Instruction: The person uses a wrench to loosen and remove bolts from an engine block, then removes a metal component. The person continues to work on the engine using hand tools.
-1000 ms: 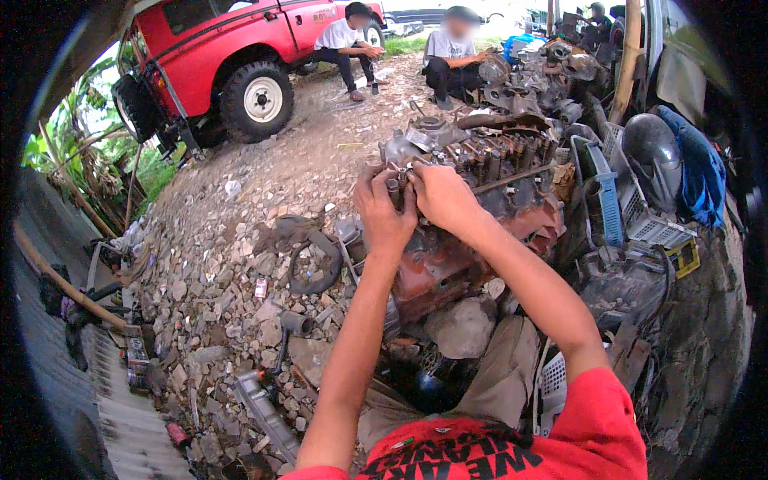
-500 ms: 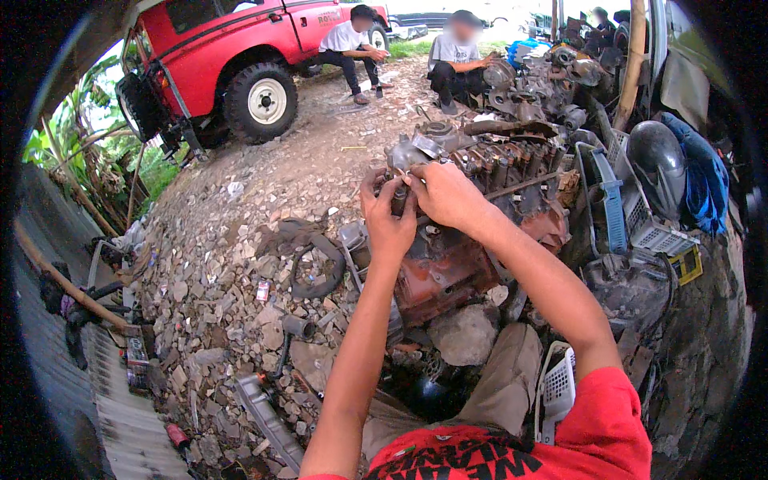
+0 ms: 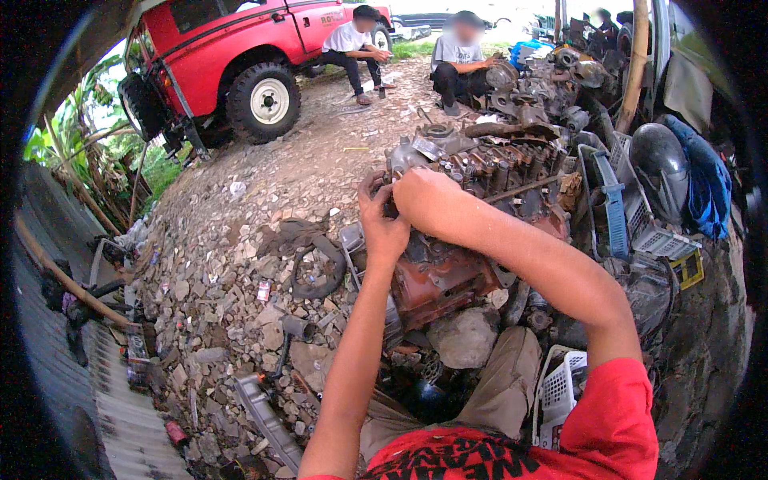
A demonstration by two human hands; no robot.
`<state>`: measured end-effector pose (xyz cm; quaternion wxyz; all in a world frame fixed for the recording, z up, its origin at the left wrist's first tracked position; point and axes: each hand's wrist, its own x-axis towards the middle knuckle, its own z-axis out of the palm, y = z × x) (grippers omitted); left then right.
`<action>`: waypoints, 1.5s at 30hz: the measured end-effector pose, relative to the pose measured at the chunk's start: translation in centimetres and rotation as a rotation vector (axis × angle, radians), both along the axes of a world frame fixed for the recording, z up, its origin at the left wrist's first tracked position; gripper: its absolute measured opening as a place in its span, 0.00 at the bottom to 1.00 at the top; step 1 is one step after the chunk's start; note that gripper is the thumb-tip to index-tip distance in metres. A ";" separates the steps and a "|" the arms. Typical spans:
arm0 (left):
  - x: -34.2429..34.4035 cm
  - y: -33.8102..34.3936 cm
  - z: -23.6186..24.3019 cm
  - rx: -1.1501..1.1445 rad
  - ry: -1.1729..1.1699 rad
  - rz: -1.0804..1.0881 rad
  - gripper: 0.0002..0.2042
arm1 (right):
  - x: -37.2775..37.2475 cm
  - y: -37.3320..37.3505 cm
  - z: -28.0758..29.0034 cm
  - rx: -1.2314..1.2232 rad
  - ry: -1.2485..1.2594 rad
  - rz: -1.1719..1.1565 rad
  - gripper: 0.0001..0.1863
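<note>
A rust-brown engine block (image 3: pixel 444 282) stands in front of me, its row of valve rockers (image 3: pixel 500 168) exposed along the top. Both hands meet at the block's near left end. My left hand (image 3: pixel 384 222) curls its fingers around a dark small part, mostly hidden. Closed over the same spot is my right hand (image 3: pixel 432 202), bent at the wrist, its fingertips out of sight behind the knuckles. What the two hands grip cannot be made out. Just beyond them sits a grey metal housing (image 3: pixel 402 155) on the engine's end.
A large stone (image 3: pixel 464 336) lies by my knees. On the rubble are a long silver metal cover (image 3: pixel 266 424) and a black hose (image 3: pixel 318 280). To the right are a white basket (image 3: pixel 562 384) and blue crate (image 3: pixel 614 220). Two people sit near a red vehicle (image 3: pixel 240 48).
My right hand has turned over at the wrist, its elbow moving outward to the right, and now covers the part. The left hand has shifted slightly and stays curled.
</note>
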<state>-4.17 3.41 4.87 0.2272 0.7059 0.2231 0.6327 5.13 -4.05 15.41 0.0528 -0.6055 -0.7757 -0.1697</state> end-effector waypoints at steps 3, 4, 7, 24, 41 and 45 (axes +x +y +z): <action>-0.3 -0.3 0.3 -0.012 0.017 0.003 0.18 | -0.9 -0.9 -1.5 0.075 0.141 -0.157 0.09; -0.2 -0.3 0.2 -0.019 -0.006 -0.009 0.17 | -1.0 -0.9 -1.9 0.120 0.158 -0.195 0.09; 0.1 -0.2 0.1 -0.031 -0.043 -0.013 0.17 | 0.4 -1.1 -1.8 0.121 0.185 -0.118 0.09; 0.2 -0.5 0.4 0.004 -0.046 0.077 0.13 | 6.6 -0.2 0.9 -0.029 -0.227 0.198 0.23; 0.1 -0.9 0.6 -0.041 0.011 0.045 0.13 | 9.3 7.6 3.3 0.322 -0.532 0.686 0.15; 0.0 -0.4 0.3 -0.042 -0.010 0.020 0.14 | 8.9 5.2 3.3 0.500 -0.510 0.549 0.16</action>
